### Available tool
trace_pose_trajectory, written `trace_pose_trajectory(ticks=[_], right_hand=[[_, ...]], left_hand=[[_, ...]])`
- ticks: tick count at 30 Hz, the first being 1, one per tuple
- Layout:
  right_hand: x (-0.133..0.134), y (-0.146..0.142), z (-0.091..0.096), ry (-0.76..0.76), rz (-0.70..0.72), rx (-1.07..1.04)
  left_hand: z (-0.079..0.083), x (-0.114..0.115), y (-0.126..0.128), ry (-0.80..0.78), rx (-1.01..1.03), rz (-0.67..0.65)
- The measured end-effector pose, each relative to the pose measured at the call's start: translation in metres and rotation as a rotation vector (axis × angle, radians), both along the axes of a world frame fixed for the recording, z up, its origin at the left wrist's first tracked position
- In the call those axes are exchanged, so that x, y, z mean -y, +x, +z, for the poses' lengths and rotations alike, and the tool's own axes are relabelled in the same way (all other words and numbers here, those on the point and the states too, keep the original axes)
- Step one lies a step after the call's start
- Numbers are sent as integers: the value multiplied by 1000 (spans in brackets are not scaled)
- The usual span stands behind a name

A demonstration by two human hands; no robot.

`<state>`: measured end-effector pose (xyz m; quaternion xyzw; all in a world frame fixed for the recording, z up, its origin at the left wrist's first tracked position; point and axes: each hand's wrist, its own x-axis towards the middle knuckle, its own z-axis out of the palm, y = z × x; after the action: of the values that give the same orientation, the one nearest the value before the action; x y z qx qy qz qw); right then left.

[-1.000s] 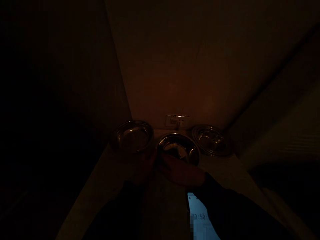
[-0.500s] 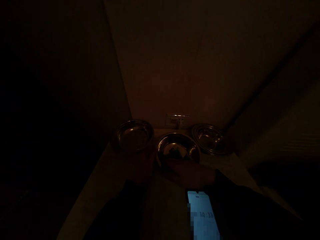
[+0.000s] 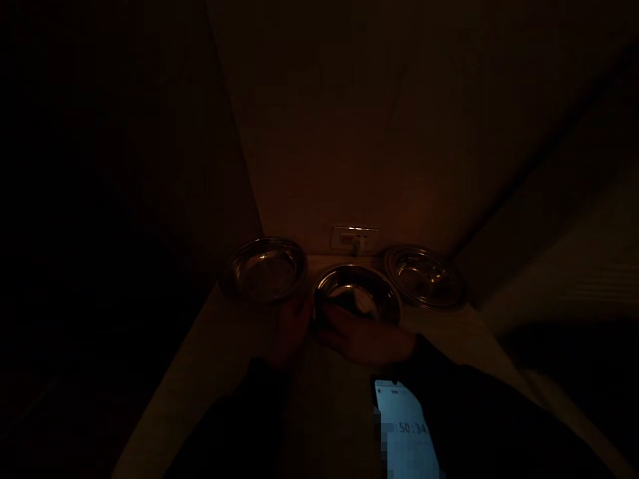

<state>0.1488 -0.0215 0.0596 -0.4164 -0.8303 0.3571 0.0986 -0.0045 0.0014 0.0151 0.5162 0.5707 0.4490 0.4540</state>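
Observation:
A round shiny metal bowl (image 3: 392,303) stands in the middle of the wooden tabletop. Inside it lies a dark, crumpled, cloth-like piece (image 3: 349,299) with a paler patch beside it. My right hand (image 3: 364,339) reaches over the bowl's near rim, its fingers closed on the dark cloth; the fingertips are lost in shadow. At the bowl's left rim is my left hand (image 3: 292,332), its fingers curled against the edge, though dim light blurs the grip. Dark sleeves cover both forearms.
Another metal bowl (image 3: 267,273) sits at the back left, and stacked metal dishes (image 3: 424,279) at the back right. A lit phone (image 3: 407,426) lies by my right forearm. Behind the bowls, a wall socket (image 3: 355,238) holds a plug. Walls enclose the table (image 3: 200,359).
My right hand has shifted slightly up and left over the bowl. The dark cloth in the bowl has changed shape. My left hand stays near the left rim.

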Motion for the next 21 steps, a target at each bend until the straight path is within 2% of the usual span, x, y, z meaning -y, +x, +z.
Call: trace_pose_trajectory(ticks=[5, 10, 14, 21], right_hand=[[0, 0, -1, 16, 6, -4], [1, 4, 0, 23, 25, 42], [6, 10, 8, 21, 42, 86], [13, 19, 21, 53, 105, 274]], left_hand=[[4, -1, 1, -56, 63, 30], [1, 0, 0, -5, 97, 16], [-2, -1, -2, 23, 119, -2], [-1, -3, -2, -37, 120, 18]])
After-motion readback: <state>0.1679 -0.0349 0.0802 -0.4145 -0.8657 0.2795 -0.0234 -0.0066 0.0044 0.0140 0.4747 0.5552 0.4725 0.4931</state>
